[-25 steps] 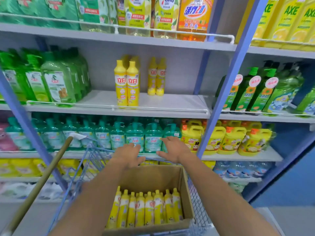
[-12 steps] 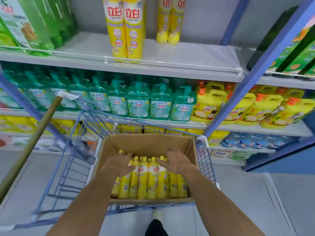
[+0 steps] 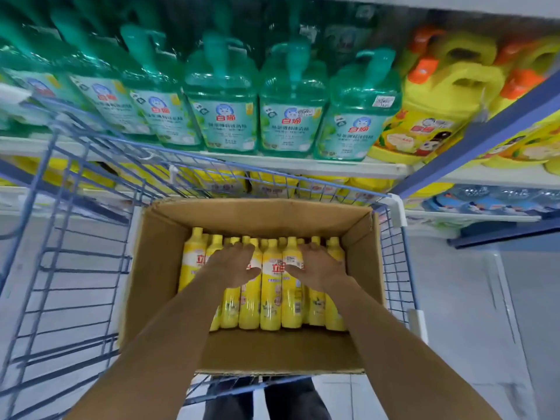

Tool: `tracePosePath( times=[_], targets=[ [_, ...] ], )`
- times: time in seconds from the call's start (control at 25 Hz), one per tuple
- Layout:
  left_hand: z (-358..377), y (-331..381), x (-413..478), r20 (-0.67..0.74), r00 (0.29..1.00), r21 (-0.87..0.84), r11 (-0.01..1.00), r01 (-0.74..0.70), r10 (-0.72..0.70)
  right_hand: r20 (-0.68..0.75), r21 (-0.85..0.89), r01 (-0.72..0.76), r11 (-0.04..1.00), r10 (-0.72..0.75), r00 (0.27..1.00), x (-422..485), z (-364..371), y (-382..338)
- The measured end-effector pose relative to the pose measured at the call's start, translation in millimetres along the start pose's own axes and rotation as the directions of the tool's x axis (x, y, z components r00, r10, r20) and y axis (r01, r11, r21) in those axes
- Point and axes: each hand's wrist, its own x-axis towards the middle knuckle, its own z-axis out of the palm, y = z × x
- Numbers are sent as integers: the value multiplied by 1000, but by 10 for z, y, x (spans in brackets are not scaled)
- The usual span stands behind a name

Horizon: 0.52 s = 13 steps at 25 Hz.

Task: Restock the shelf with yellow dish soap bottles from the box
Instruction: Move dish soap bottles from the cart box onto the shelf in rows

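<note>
Your left hand (image 3: pixel 233 265) is down inside the box (image 3: pixel 257 350), palm down, fingers spread loosely across the yellow dish soap bottles (image 3: pixel 271 298), nothing clasped. Your right hand (image 3: pixel 319 265) sits just beside it in the box, fingers laid flat over the bottle shoulders, thumb on a label, also relaxed. The bottles lie packed side by side on the box floor, caps towards its far wall. The box rests in a blue wire cart (image 3: pixel 85 253). Beyond the box's far wall, green pump bottles (image 3: pixel 291 110) line a shelf (image 3: pixel 303 166), with yellow jugs (image 3: pixel 430 116) beyond its far right corner.
</note>
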Motion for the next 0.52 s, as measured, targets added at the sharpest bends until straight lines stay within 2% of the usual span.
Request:
tracePosePath(
  times=[0.12,0.24,0.52],
  targets=[
    [182,-97,394,14,1000,-13,1000,-21,21,12,70,-33,997,32,999,311,217,97],
    [354,-182,754,-10,998,5,998,-55,55,-37,117,-41,992,46,998,605,394,125],
    [758,-267,1364,-106,993,-120,991,-57,45,-126,184,-60,981,84,988,1148,730,134]
  ],
)
